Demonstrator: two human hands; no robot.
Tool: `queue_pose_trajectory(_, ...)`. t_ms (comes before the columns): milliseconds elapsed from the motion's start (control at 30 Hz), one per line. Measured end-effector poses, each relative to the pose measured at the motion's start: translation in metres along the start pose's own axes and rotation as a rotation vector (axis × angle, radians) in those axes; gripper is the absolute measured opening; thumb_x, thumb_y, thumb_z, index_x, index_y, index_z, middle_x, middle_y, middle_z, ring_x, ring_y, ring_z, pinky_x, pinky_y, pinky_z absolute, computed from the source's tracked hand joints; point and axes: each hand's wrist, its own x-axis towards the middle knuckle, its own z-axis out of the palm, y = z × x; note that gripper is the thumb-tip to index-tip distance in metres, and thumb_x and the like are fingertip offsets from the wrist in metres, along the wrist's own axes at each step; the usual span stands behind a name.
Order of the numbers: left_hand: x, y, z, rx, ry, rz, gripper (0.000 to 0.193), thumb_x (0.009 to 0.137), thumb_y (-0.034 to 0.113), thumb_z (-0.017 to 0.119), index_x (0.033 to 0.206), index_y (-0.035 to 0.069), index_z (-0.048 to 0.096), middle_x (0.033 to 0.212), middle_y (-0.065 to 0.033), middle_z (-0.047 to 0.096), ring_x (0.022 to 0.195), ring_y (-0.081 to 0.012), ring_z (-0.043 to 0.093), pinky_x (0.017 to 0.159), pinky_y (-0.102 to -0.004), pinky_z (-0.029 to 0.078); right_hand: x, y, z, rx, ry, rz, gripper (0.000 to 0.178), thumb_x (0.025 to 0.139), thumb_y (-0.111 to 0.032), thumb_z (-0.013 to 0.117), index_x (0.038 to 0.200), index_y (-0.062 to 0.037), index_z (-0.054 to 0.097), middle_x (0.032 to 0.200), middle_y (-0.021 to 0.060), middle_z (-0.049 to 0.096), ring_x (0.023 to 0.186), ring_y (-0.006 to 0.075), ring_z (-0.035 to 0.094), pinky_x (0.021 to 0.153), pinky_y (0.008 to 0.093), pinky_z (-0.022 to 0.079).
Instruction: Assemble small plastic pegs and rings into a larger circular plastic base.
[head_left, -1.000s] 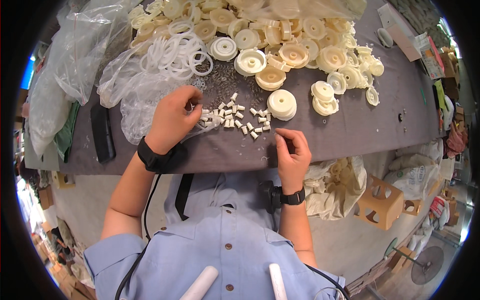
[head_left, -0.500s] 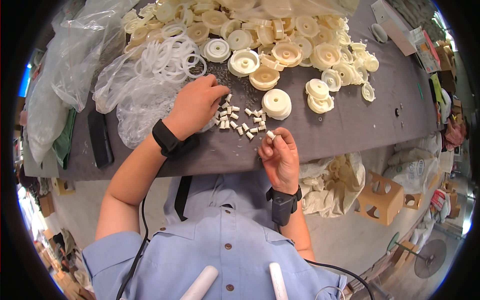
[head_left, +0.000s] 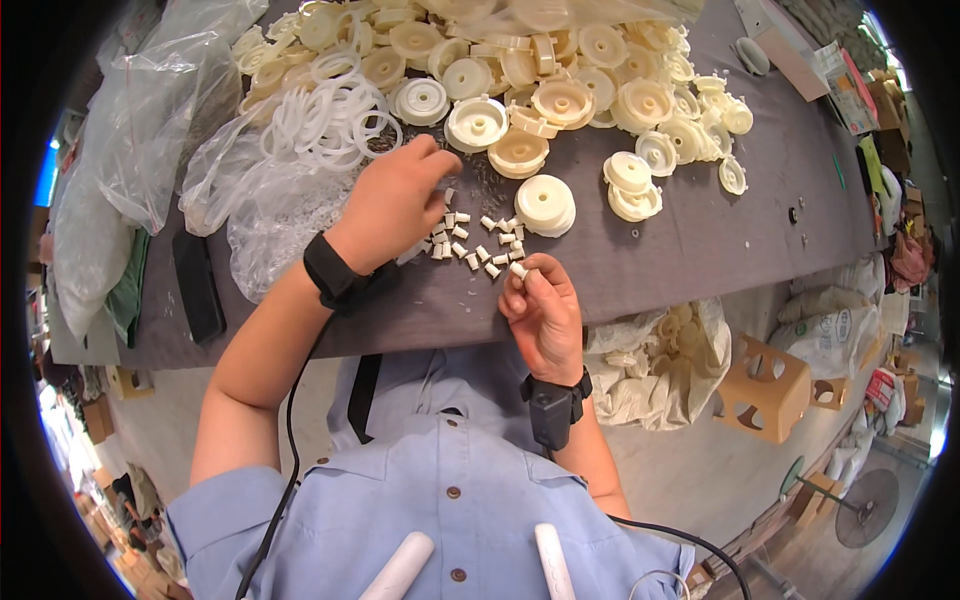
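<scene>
My right hand (head_left: 547, 318) pinches a small white plastic spool-shaped piece (head_left: 519, 271) between thumb and fingertips, just over the table's near edge. Similar small white pieces (head_left: 483, 254) lie loosely scattered to its left. My left hand (head_left: 392, 200) reaches over the dark scatter of tiny thin metal parts (head_left: 478, 172), just beyond those pieces. Its fingers are bent and closed, and the tips are partly hidden, so anything between them cannot be made out. A stacked pair of cream plastic wheels (head_left: 546, 205) stands beyond my right hand.
A heap of cream plastic wheels (head_left: 600, 95) covers the far table. White rings (head_left: 325, 120) lie on a clear plastic bag (head_left: 290, 235) at left, near a black flat object (head_left: 199, 288). Below the table's right side are an open sack (head_left: 660, 370) and a cardboard box (head_left: 765, 390).
My left hand has moved slightly farther over the tiny metal parts. My right hand has shifted a little left, still pinching the small spool-shaped piece. The whole view has drifted slightly.
</scene>
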Motion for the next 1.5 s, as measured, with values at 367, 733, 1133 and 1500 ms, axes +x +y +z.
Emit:
queue_pose_trajectory(367,0.009,0.009,0.02,0.098,-0.045,0.125,0.015,0.068,0.005,0.062,0.081,0.004,0.056,0.075,-0.009,0.052,0.074,-0.0285,0.054,0.064,-0.0384,0.045,-0.007,-0.002,0.006,-0.101,0.067,-0.047,0.013,0.087,-0.008,0.057,0.098,-0.0027,0.057,0.08,0.0027,0.058,0.065,0.0081,0.053,0.059,0.0206,0.043)
queue_pose_trajectory(733,-0.031,0.054,-0.007,-0.464,-0.091,-0.107,0.013,0.071,0.002,0.061,0.084,0.003,0.056,0.075,-0.008,0.059,0.064,-0.0201,0.058,0.057,-0.0292,0.046,0.002,0.006,0.014,-0.026,0.03,-0.061,0.013,0.088,-0.008,0.056,0.1,-0.0021,0.057,0.083,0.0023,0.059,0.068,0.0073,0.055,0.062,0.0212,0.047)
queue_pose_trajectory(1133,-0.033,0.053,-0.005,-0.73,-0.26,-0.19,0.012,0.072,0.002,0.064,0.084,0.002,0.061,0.073,-0.0001,0.06,0.064,-0.0057,0.054,0.057,-0.0212,0.042,-0.01,-0.002,0.008,0.007,-0.044,-0.038,0.013,0.087,-0.009,0.057,0.098,-0.0026,0.057,0.078,0.0036,0.059,0.065,0.0096,0.056,0.06,0.0228,0.047)
queue_pose_trajectory(1500,-0.027,0.061,0.004,-0.647,-0.268,-0.117,0.016,0.072,0.002,0.065,0.088,0.002,0.063,0.075,-0.0024,0.061,0.063,-0.0078,0.055,0.058,-0.0221,0.044,-0.016,-0.011,0.008,-0.344,0.079,-0.121,0.015,0.088,-0.009,0.055,0.1,-0.0014,0.057,0.084,0.007,0.063,0.066,0.0106,0.06,0.057,0.023,0.049)
